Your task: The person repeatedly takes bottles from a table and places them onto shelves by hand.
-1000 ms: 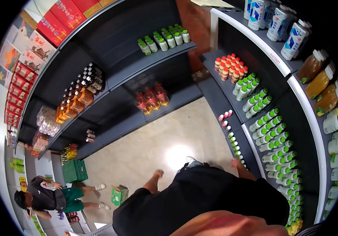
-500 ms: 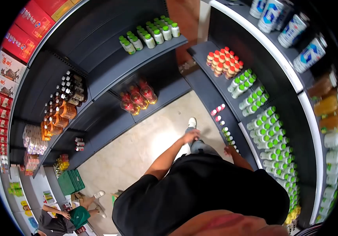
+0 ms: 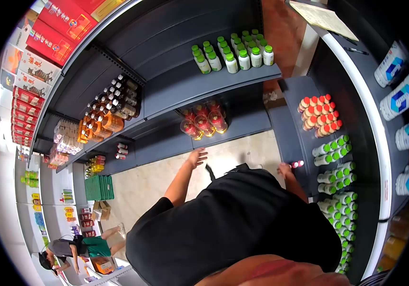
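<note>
My left hand point(image 3: 197, 157) is held out over the pale floor with its fingers apart and nothing in it. Beyond it, on the low shelf, stand several clear-wrapped red packs point(image 3: 204, 121) with gold bases. My right hand point(image 3: 284, 169) hangs by the lower right shelf, its fingers loosely spread and apparently holding nothing. Just beside it in view are small pink-and-white bottles point(image 3: 298, 164); whether the fingers touch them I cannot tell. Close by are red-capped bottles point(image 3: 321, 114) and rows of green-capped white bottles point(image 3: 332, 150).
Green-capped bottles point(image 3: 242, 59) stand on the upper middle shelf. Orange and dark drink bottles point(image 3: 111, 112) fill the left shelf. Green crates point(image 3: 99, 187) rest on the floor. Another person point(image 3: 78, 248) is at the lower left. A paper pad point(image 3: 326, 18) lies top right.
My view has turned, so the shelves sit further right. My left hand has spread away from my body, and my right hand has come beside the pink-and-white bottles. The other person's pose has changed.
</note>
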Demonstrator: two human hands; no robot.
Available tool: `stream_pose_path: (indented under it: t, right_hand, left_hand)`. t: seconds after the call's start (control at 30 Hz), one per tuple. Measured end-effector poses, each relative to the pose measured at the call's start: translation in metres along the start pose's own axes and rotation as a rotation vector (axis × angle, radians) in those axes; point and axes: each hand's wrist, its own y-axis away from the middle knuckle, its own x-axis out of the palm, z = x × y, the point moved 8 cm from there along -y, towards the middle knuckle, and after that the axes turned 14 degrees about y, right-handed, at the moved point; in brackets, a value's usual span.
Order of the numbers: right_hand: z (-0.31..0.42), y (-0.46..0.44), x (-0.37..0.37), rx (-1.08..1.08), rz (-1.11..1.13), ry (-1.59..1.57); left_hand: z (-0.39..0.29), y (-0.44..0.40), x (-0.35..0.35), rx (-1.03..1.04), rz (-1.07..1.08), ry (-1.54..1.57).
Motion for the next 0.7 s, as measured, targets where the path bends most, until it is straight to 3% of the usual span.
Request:
stream_pose_path:
  t: [0.03,0.07,0.17,0.2,0.23,0.3,0.33,0.37,0.4,0.6,0.63,0.7]
  right_hand:
    - [0.041,-0.033,-0.002,-0.216,-0.059,0.043]
    - [0.063,-0.082,-0.001,-0.237,0.055,0.186]
    - [0.175,-0.049,-0.022,-0.266,-0.127,0.130]
    - [0.187,-0.059,-0.025,-0.262,-0.103,0.102]
    - [0.194,-0.057,-0.025,-0.247,-0.100,0.111]
    - [0.214,-0.047,-0.034,-0.229,-0.109,0.132]
    - [0.194,-0.076,-0.034,-0.220,-0.118,0.064]
    - [0.188,-0.072,-0.035,-0.210,-0.143,0.024]
    - [0.183,-0.064,-0.040,-0.199,-0.179,-0.023]
    - [0.028,0.010,-0.039,-0.177,-0.461,-0.230]
    - [-0.011,0.031,-0.026,-0.120,-0.505,-0.126]
    - [-0.078,0.085,0.019,-0.045,-0.507,0.885]
  left_hand:
    - [-0.019,-0.001,0.000,-0.024,-0.002,0.202]
    - [-0.048,0.002,0.009,0.078,-0.032,0.219]
    - [-0.126,0.007,0.050,0.309,-0.078,0.239]
    - [-0.144,-0.001,0.070,0.318,-0.027,0.289]
    - [-0.176,0.015,0.108,0.507,0.061,0.273]
    - [-0.220,0.011,0.158,0.644,0.153,0.070]
    - [-0.242,0.009,0.183,0.716,0.154,-0.056]
    - [-0.262,-0.015,0.195,0.957,0.202,-0.123]
    - [-0.281,-0.039,0.206,1.003,0.154,-0.191]
    - [-0.350,-0.116,0.280,1.026,-0.118,-0.470]
    - [-0.355,-0.133,0.285,1.028,-0.185,-0.450]
    - [-0.361,-0.156,0.298,1.096,-0.221,-0.367]
